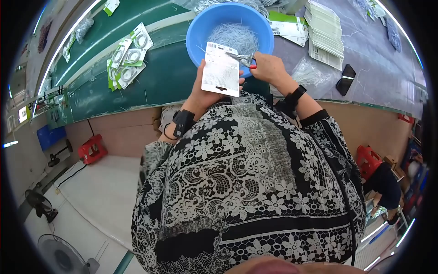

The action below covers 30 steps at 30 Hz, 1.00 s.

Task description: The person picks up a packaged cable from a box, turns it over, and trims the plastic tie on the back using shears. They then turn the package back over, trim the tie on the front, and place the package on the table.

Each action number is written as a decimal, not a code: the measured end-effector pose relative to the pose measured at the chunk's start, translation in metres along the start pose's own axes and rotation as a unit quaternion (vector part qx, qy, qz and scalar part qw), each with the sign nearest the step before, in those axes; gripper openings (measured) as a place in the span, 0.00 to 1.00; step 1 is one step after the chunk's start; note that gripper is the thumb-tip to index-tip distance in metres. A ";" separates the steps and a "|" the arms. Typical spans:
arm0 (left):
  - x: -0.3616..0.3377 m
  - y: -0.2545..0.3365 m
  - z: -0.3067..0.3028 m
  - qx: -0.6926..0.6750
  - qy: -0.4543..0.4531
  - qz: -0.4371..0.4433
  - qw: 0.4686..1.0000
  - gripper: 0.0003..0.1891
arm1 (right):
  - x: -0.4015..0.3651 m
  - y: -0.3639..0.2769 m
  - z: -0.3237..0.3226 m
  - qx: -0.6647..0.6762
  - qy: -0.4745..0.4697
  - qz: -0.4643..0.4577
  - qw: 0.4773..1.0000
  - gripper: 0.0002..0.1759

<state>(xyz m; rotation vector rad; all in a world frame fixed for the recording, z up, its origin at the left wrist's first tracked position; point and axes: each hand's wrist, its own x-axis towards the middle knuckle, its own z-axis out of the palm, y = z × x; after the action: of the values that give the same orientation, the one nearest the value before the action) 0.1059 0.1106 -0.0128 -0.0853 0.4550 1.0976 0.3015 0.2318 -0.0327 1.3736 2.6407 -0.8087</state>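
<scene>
My left hand (204,89) holds a white printed packaging card (221,69) upright, just in front of a blue plastic basin (199,28). My right hand (269,67) grips a small tool with red handles (247,60), its metal tip touching the card's upper right edge. The basin holds a tangle of thin white ties (236,37). Both wrists wear black bands.
Several green-backed cards with coiled cables (127,57) lie on the green conveyor strip at left. A stack of white cards (325,33) and a black phone (346,79) rest on the grey table at right. Another person (383,182) sits lower right; fans stand on the floor at left.
</scene>
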 end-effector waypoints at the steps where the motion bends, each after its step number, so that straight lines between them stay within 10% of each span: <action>1: -0.002 0.001 0.001 -0.009 -0.006 0.007 1.000 0.45 | -0.006 0.004 -0.003 0.000 -0.004 0.001 1.000 0.16; 13: -0.005 0.002 0.008 0.012 -0.026 0.032 0.999 0.47 | -0.034 0.000 -0.017 0.000 0.115 -0.105 0.988 0.15; 30: 0.000 -0.005 -0.010 0.096 0.029 0.040 0.994 0.46 | -0.025 0.005 0.003 0.004 -0.061 -0.044 0.997 0.15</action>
<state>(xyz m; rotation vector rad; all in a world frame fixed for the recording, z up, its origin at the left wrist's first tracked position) 0.1075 0.1053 -0.0233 0.0723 0.6183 1.1274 0.3194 0.2142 -0.0305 1.1763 2.6220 -0.8831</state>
